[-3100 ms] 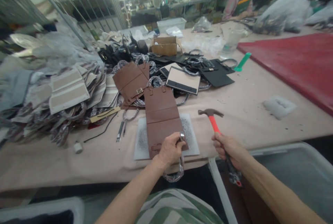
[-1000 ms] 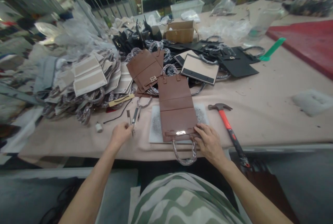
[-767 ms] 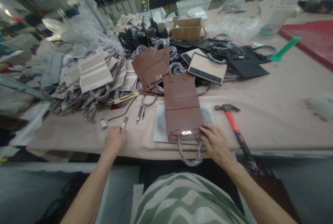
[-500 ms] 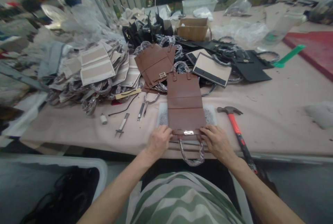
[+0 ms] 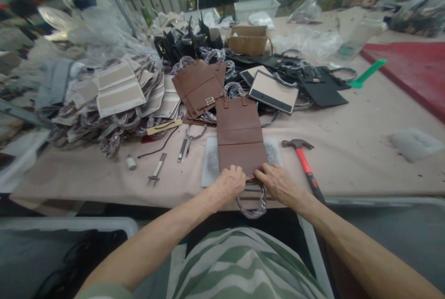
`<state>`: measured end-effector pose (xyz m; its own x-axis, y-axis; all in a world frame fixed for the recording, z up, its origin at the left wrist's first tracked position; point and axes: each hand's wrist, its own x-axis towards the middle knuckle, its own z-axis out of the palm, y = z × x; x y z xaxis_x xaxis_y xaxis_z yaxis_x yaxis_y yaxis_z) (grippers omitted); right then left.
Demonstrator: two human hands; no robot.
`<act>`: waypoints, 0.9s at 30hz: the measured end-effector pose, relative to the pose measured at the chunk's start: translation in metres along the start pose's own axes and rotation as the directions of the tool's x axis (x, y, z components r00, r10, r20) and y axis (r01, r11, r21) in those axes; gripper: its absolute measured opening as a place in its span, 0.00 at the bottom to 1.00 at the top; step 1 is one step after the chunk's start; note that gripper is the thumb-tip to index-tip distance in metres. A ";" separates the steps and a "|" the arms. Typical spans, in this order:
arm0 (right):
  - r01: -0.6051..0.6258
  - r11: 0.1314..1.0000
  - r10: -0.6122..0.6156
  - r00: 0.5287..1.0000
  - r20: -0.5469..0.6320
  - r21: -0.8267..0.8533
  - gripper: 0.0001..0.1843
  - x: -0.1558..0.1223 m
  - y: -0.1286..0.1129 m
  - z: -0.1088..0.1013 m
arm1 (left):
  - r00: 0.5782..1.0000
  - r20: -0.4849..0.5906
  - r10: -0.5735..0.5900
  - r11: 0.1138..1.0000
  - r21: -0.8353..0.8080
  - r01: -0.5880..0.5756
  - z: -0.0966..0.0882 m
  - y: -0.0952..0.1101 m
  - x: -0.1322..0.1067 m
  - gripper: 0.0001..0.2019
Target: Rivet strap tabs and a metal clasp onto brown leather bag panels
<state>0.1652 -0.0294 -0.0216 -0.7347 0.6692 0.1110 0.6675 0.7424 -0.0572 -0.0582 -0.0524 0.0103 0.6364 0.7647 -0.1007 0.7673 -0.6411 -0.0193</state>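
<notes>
The left hand (image 5: 232, 182) and right hand (image 5: 276, 181) have been drawn inward; the near end of the brown bag panel (image 5: 240, 125), at the frame's centre, is gripped by curled fingers. The metal clasp (image 5: 250, 178) could be skewed by uneven pulling.

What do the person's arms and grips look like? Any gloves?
The left grip and right grip wear no gloves. The left forearm and right forearm are bare, no watch showing. A green sleeve edge peeks in; the shirt has wavy green and whitish stripes.
</notes>
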 end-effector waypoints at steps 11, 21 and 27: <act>-0.007 0.943 0.088 0.970 -0.227 0.333 0.10 -0.015 0.006 0.020 | 0.884 -0.404 0.237 0.913 -0.219 -0.345 0.057 -0.049 -0.042 0.16; -0.056 0.882 0.237 0.910 -0.339 0.468 0.12 -0.019 -0.007 0.015 | 0.810 -0.587 -0.020 0.921 -0.326 -0.214 0.084 -0.026 -0.049 0.18; -0.014 0.893 0.198 0.909 -0.366 0.450 0.10 -0.022 -0.011 0.018 | 0.862 -0.505 -0.045 0.926 -0.344 -0.153 0.068 -0.022 -0.046 0.16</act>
<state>0.1721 -0.0520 -0.0414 -0.4914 0.7439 0.4530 0.5520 0.6683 -0.4987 -0.1097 -0.0774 -0.0526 0.5540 0.7209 0.4165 0.6406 -0.6886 0.3398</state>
